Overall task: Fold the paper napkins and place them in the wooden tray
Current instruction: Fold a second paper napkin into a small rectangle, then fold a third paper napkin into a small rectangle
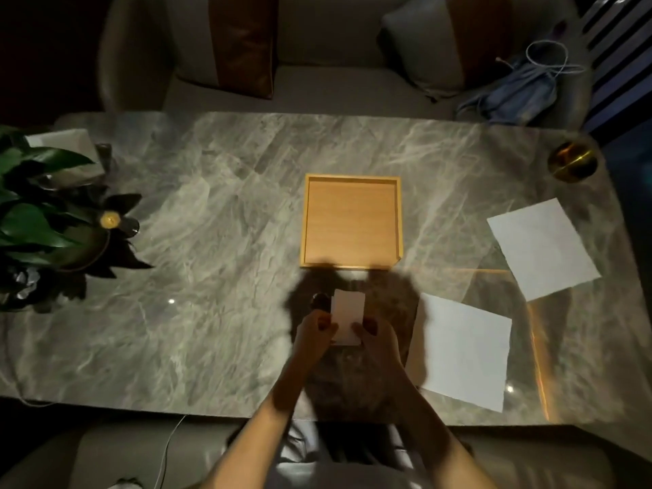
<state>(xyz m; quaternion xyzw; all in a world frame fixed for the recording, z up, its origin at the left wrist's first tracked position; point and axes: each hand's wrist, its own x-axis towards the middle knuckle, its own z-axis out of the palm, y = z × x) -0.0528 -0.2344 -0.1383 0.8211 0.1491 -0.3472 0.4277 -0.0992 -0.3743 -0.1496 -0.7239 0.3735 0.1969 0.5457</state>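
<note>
head view shows both hands low over the table [211, 213], sharing one folded napkin [347, 321]. the left hand [315, 331] pinches its left edge, the right hand [375, 335] pinches the lower right corner; each grip is closed on the paper. risk, as i judge it: the folded layers are thin and slack, so if one pinch loosens on the way over they could spring apart or fan out, and the piece would land crooked or half over the rim of the wooden tray [400, 220]. the hands' shadow darkens the near rim too. the napkin is a small, narrow white rectangle, upright, edges fairly even. the tray just beyond holds nothing. two unfolded napkins, one near [462, 351] and one farther [543, 247], lie flat to the right.
</note>
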